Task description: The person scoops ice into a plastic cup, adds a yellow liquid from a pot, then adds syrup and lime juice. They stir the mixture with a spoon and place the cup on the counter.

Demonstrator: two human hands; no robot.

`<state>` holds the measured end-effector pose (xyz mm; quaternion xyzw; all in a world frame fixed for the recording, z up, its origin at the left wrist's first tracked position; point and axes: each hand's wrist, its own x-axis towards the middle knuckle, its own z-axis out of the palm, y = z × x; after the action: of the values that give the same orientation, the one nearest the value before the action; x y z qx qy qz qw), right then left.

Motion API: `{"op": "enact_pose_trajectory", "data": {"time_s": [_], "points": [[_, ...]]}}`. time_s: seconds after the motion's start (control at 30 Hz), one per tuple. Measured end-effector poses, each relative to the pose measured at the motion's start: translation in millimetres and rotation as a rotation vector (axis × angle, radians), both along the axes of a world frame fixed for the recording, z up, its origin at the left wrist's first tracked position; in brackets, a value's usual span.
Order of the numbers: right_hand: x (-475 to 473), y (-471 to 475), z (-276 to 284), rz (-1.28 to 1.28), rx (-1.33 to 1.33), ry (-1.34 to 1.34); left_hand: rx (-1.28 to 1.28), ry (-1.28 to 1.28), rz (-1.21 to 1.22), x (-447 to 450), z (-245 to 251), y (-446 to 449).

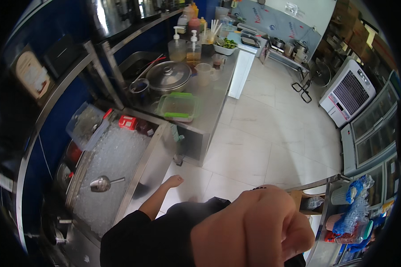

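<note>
My right hand (254,223) looms large close to the camera with its fingers curled in. The inside of its grip is hidden, and a row of dark beads shows at its upper edge. Lower and farther off, my left hand (174,181) hangs over the tiled floor with fingers folded; nothing shows in it. Left of that hand is a steel ice bin (142,173) full of crushed ice (120,157). A metal ice scoop (101,184) lies on the ice. Against the bin's far end sit a red carton (127,122) and a clear plastic container (87,126).
Beyond the bin, a steel counter (217,90) bears a lidded pot (168,76), a green-clipped container (177,107), a measuring jug (204,74), pump bottles (193,50) and a bowl of green fruit (225,46). An air cooler (347,91) stands at right, above stacked cups (341,195).
</note>
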<state>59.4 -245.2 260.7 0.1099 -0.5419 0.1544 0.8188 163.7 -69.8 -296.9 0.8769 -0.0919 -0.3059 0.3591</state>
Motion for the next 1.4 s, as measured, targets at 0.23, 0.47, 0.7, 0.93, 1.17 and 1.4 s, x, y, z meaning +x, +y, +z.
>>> {"op": "enact_pose_trajectory", "data": {"time_s": [0.23,0.47,0.7,0.93,1.17,1.4], "points": [[121,-108,-16,-0.004,-0.230,-0.141,-0.134,0.151,-0.149,93,21,-85],[224,-272,-55,-0.382,-0.512,0.136,-0.064,-0.035,-0.272,168,-12,-178],[381,-464,-128,-0.598,-0.800,0.426,0.168,0.142,-0.004,227,13,-246],[561,-568,-279,-0.861,-1.466,0.785,0.052,0.344,0.210,330,-17,-315],[619,-662,-382,-1.131,-2.214,0.565,-0.067,0.241,0.095,565,-32,-433],[670,-745,-383,-1.295,-2.197,0.992,-0.337,-0.175,-0.029,871,167,-614]]}}
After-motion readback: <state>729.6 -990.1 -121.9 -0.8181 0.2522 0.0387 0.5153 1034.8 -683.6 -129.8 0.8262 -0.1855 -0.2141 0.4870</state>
